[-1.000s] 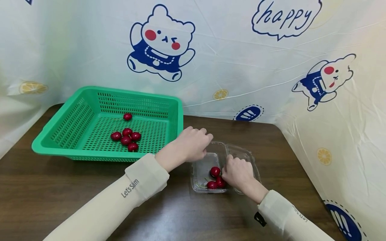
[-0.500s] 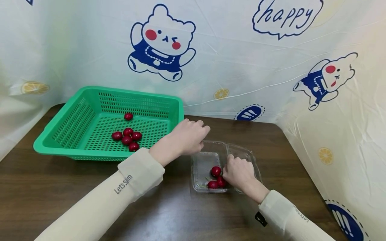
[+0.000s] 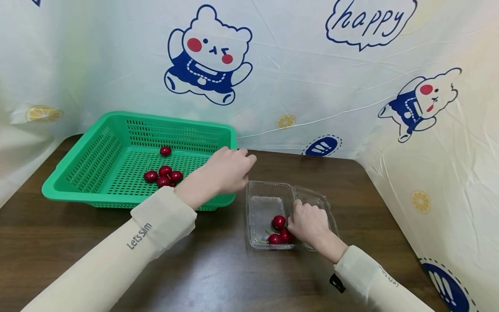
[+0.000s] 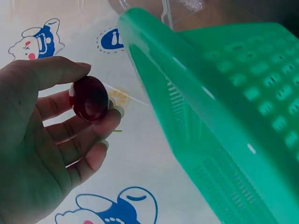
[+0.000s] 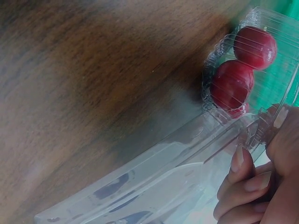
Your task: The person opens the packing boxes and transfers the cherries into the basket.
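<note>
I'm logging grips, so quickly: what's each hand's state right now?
Left hand: closed, holding a cherry.
Right hand: closed, gripping the clear container by its edge.

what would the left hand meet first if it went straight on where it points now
Probably the printed curtain behind the table: the left hand seems to point past the green basket, though depth is unclear.

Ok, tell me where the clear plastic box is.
In the head view, the clear plastic box sits on the brown table, right of the green basket, with three cherries inside and the right hand gripping its right edge.
</note>
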### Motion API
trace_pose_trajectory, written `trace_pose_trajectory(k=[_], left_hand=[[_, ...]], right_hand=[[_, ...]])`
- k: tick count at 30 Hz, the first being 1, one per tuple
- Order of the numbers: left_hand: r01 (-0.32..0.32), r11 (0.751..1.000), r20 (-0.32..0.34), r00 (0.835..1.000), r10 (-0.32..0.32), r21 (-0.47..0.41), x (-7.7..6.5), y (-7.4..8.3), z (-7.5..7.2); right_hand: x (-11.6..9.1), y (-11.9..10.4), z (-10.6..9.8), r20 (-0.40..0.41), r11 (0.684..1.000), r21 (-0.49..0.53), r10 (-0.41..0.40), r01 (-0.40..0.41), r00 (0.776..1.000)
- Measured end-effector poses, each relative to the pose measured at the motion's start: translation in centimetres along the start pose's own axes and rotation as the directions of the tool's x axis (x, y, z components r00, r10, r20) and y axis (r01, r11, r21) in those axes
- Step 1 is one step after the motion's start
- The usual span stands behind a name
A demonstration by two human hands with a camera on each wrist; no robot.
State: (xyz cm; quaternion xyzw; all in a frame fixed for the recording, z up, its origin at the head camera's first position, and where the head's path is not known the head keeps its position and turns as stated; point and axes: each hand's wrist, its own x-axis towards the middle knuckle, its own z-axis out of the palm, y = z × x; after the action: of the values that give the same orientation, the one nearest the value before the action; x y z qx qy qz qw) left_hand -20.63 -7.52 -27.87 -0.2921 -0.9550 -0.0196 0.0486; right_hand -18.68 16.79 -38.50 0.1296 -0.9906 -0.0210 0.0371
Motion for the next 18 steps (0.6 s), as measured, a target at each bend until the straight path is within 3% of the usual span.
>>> trace_pose_trajectory(k=[18], left_hand=[[0.031, 0.999, -0.019, 0.999, -0.030, 0.014, -1.7, -2.4, -0.5]], right_hand=[[0.0, -0.1, 0.1, -0.001, 1.000, 0.003, -0.003, 0.003, 1.000]])
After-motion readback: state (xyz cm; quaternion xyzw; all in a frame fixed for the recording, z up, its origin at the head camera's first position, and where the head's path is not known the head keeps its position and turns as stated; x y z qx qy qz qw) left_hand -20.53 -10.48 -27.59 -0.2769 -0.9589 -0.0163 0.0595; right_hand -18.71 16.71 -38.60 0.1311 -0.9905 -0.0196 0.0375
